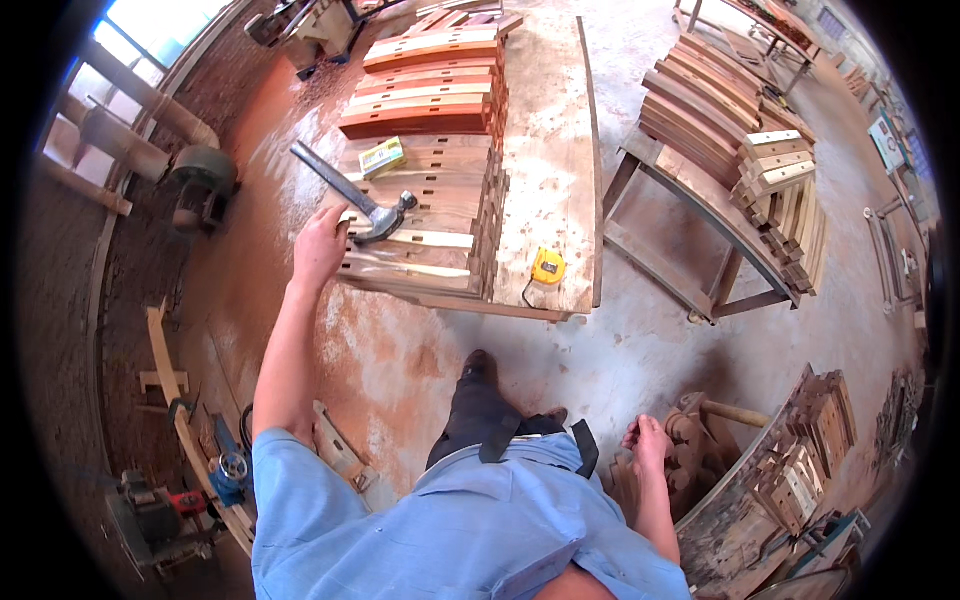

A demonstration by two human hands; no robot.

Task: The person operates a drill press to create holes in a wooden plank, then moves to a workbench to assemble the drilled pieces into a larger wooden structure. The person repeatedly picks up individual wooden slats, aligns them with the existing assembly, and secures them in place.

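the near stack of slotted wooden slats (455, 195) lies on the left part of a plank-topped workbench (548, 130), at the end closest to the person, with dark rectangular mortises in its pieces and a few paler strips on top. the left hand (319, 246) is at the left edge of this stack, fingertips bent at the slat ends; whether they grasp a slat or only touch it, i cannot tell. just beside those fingers a claw hammer (378, 215) lies across the slats, its metal head toward the person and its handle slanting away to the upper left. a small yellow-green box (382, 157) rests on the same slats near the handle. the right hand (649, 442) hangs at the person's side, well apart from the bench, released, with its fingers loosely curled.

behind the box rises a redder stack of slotted slats (430, 80). on the bare strip of bench to the right sits a yellow tape measure (549, 266), near the front edge. farther right, a metal-framed stand (655, 258) carries more stacked wood (700, 100). a blower (203, 188) stands on the floor at the left.
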